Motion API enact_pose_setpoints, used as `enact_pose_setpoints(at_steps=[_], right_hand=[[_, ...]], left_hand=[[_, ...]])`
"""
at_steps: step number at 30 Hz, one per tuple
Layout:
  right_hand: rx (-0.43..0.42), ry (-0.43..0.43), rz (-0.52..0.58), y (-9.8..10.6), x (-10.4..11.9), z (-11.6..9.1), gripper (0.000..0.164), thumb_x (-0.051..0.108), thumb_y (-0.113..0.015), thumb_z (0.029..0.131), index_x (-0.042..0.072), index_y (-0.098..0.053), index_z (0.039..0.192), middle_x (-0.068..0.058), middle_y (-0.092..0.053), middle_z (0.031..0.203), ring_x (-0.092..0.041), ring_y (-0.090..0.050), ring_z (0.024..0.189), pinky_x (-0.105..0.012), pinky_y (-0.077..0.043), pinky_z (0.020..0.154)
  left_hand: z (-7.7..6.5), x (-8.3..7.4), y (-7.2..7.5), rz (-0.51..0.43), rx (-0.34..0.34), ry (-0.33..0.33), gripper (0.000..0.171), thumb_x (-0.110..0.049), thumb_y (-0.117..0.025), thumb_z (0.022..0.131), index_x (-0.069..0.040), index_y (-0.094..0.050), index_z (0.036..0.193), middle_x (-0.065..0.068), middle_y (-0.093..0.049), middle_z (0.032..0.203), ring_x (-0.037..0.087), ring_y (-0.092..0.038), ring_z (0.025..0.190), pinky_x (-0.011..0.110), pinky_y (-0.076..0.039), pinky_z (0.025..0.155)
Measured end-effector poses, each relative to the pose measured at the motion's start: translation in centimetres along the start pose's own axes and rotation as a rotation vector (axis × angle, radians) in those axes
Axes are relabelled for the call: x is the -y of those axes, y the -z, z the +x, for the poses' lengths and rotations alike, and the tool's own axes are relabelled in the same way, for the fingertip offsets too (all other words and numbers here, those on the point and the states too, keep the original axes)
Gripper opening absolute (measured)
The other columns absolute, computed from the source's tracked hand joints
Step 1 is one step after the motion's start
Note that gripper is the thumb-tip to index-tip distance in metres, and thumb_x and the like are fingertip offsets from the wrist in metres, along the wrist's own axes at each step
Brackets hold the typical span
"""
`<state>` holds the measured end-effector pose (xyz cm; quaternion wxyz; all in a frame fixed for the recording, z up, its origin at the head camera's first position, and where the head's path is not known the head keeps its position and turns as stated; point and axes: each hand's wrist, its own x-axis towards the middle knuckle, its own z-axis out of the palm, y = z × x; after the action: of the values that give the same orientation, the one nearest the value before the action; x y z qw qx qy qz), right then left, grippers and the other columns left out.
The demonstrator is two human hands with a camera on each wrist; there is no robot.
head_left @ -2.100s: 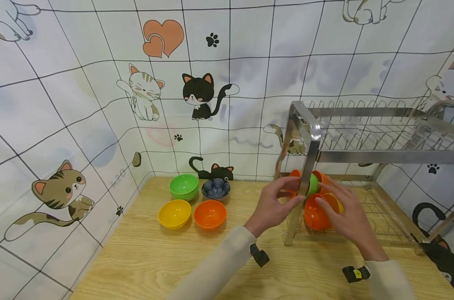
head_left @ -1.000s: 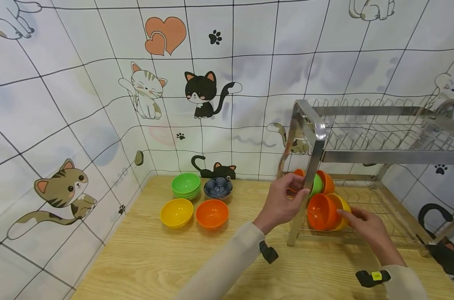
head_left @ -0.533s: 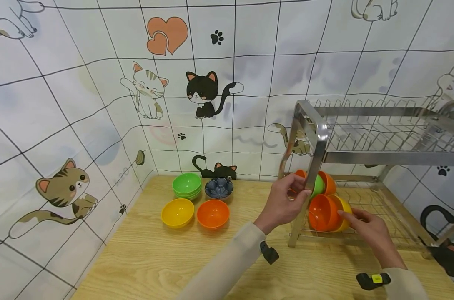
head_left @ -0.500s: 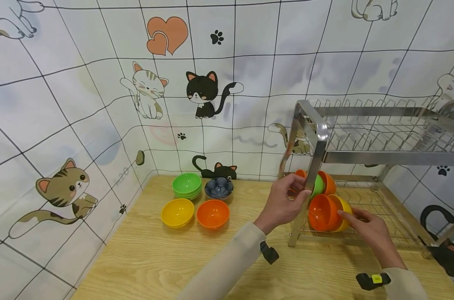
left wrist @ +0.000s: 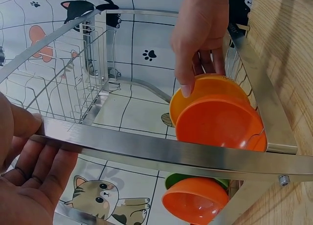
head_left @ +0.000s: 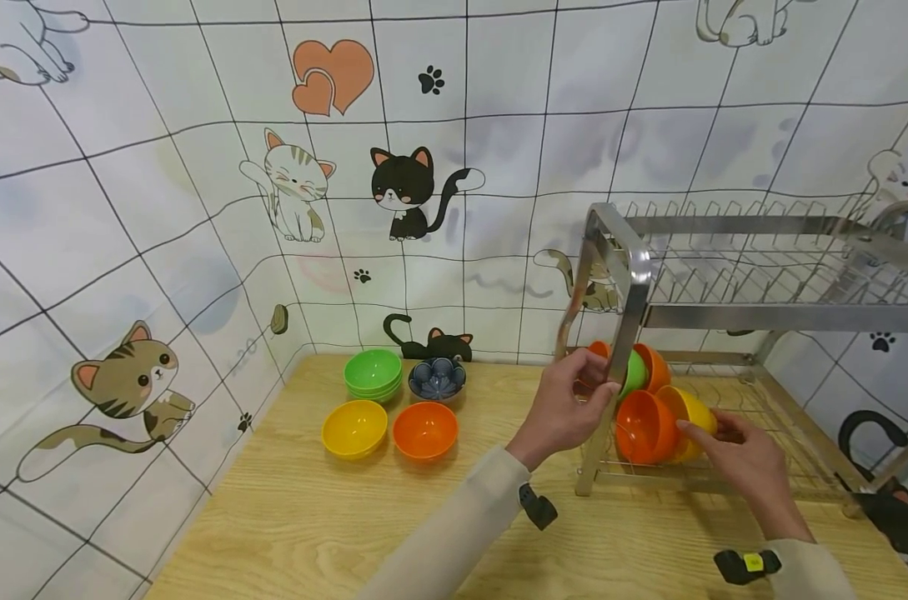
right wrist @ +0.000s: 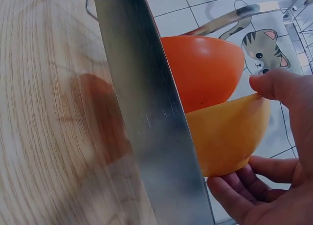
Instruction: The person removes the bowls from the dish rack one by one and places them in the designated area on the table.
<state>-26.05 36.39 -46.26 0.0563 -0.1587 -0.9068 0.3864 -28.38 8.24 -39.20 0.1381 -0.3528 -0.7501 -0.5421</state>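
My left hand grips the front metal upright of a two-tier dish rack. In the left wrist view, its thumb and fingers wrap that flat bar. With thumb on the rim and fingers at the base, my right hand pinches a yellow bowl standing on its side on the lower tier. An orange bowl leans just left of it, its open side facing left. Behind them stand a green bowl and another orange bowl, partly hidden by the upright.
On the wooden table to the left stand stacked green bowls, a dark blue flower-shaped bowl, a yellow bowl and an orange bowl. The upper tier of wire slots overhangs the lower one.
My right hand has gone from above the orange bowl down to the yellow bowl, which now tips slightly rightward from the orange one. My left hand has taken hold of the upright.
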Motion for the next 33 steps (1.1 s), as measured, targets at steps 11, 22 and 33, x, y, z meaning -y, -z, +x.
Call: enact_pose_setpoints(at_steps=[11,22,33], right_hand=[[-0.144,0.106,-0.008,1.0,0.0,-0.6,0.096,0.061,-0.067,0.091,-0.008,-0.039,0.152,-0.031,-0.052,0.135,-0.047,-0.055,0.115,-0.010,-0.041,0.060],[-0.263,0.084,0.097,2.8,1.8,-1.6,0.086,0.055,-0.072,0.090,0.007,-0.043,0.155,-0.012,-0.055,0.130,-0.002,-0.048,0.096,-0.002,-0.042,0.061],[-0.239,0.016,0.297,3.4,3.5,-3.2,0.074,0.054,-0.071,0.092,0.021,-0.048,0.154,0.034,-0.049,0.103,0.013,-0.047,0.094,-0.004,-0.043,0.075]], left_hand=[[-0.1,0.1,-0.2,-0.006,-0.016,-0.007,0.014,-0.010,-0.064,0.100,-0.006,-0.063,0.114,0.007,-0.070,0.097,-0.001,-0.060,0.081,0.010,-0.055,0.075],[-0.2,0.1,-0.4,-0.012,-0.024,-0.004,0.014,-0.009,-0.064,0.100,-0.007,-0.063,0.113,0.006,-0.070,0.096,-0.002,-0.059,0.080,0.010,-0.055,0.074],[-0.3,-0.1,-0.2,-0.007,-0.029,0.010,0.015,-0.010,-0.065,0.100,-0.008,-0.063,0.114,0.006,-0.070,0.098,-0.001,-0.059,0.082,0.010,-0.055,0.076]])
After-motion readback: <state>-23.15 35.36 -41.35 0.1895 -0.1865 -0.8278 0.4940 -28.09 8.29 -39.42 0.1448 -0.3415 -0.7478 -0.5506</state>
